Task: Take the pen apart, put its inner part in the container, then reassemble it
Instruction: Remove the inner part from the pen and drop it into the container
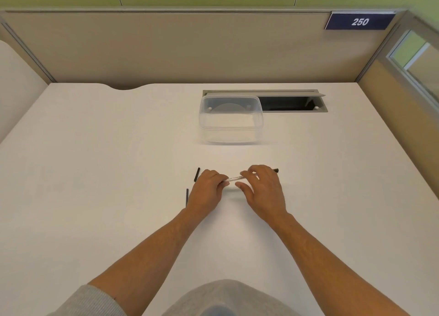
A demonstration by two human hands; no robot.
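A white pen barrel point(235, 178) lies level between both hands, just above the white desk. My left hand point(206, 192) grips its left end. My right hand point(263, 187) pinches it further right with thumb and fingers, and a black tip point(275, 170) sticks out past that hand. Two thin black pen parts lie on the desk to the left: a short piece point(197, 174) and a slim rod point(187, 196) partly hidden by my left wrist. The clear plastic container point(231, 120) stands beyond the hands, with nothing visible inside.
A recessed cable tray point(294, 103) with an open flap sits in the desk behind the container. Beige partition walls point(166, 47) close the desk at the back and sides. A blue sign point(360, 21) reads 250.
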